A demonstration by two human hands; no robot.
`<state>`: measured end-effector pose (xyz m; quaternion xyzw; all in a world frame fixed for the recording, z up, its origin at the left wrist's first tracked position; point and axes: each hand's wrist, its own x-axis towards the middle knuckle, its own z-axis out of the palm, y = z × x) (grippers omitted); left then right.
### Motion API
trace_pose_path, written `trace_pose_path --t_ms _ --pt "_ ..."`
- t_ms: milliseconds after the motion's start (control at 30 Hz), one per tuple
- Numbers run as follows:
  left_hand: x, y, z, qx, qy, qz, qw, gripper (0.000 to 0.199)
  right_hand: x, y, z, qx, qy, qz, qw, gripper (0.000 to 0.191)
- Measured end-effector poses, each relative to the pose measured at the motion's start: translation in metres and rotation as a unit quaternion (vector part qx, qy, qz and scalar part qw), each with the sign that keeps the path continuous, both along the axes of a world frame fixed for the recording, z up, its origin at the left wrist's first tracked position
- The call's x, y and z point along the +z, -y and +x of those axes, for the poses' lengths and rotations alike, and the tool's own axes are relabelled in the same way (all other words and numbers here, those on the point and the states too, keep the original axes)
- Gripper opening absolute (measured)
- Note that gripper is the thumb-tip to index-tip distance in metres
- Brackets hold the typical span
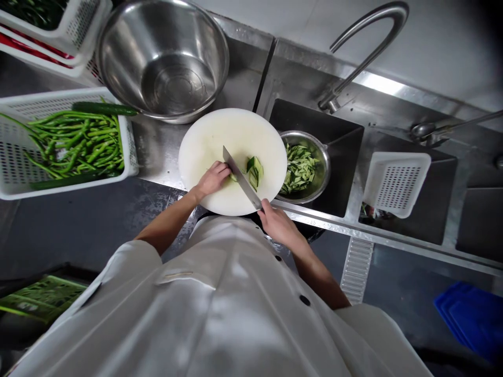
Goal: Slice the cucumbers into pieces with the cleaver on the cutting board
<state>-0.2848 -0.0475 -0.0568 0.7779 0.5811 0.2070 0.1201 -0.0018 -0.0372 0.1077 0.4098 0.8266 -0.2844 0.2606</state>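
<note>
1. While whole cucumbers (104, 109) are left uncut, they are kept in the white basket (131, 152), left of the cutting board (231, 125).
2. Just right of the board, the metal bowl (327, 165) is well filled with cut slices (299, 167).
3. Over the board, the knife (244, 181) is gripped by the right hand (279, 226), fingers wrapped round its handle.
4. On the board's right half, cut pieces (254, 174) are gathered.
5. Near the board's middle, a cucumber bit (233, 178) is partly covered by the left hand (213, 179), fingers bunched; whether it is pinched cannot be told.

On my remote feed now, the right grip (275, 222) has the knife (244, 182) by its handle, blade slanting over the round white board (218, 131); my left grip (214, 178) bunches at a pale green piece (233, 178), green slices (255, 174) across the blade!
</note>
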Motion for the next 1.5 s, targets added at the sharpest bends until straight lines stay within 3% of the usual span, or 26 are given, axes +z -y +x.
trace_pose_path --t_ms 767,1000,1100,1200,1300,1400,1500 --pt "-0.003 0.005 -0.001 0.012 -0.016 0.026 0.999 0.028 -0.006 0.0 0.001 -0.02 -0.049 0.001 0.999 0.031" --pt "-0.004 0.003 0.002 0.016 0.003 0.02 1.0 0.027 -0.038 -0.007 -0.013 -0.065 -0.097 0.01 0.993 0.038" --pt "-0.003 0.006 -0.001 0.029 0.033 0.022 0.999 0.026 -0.04 -0.009 -0.002 -0.088 -0.136 0.026 0.987 0.037" --pt "0.0 0.017 -0.019 0.108 0.075 0.041 0.99 0.021 -0.028 -0.003 0.024 -0.09 -0.166 0.041 0.981 0.035" --pt "0.01 0.032 -0.053 0.247 0.106 0.058 0.961 0.015 -0.022 0.01 0.033 -0.073 -0.176 0.009 0.982 0.034" --pt "0.031 0.044 -0.096 0.384 0.1 0.041 0.917 0.015 -0.035 0.022 0.017 -0.075 -0.173 -0.043 0.981 0.028" --pt "0.058 0.059 -0.146 0.451 0.022 -0.042 0.891 0.034 -0.057 0.02 0.006 -0.158 -0.173 -0.051 0.971 0.028"
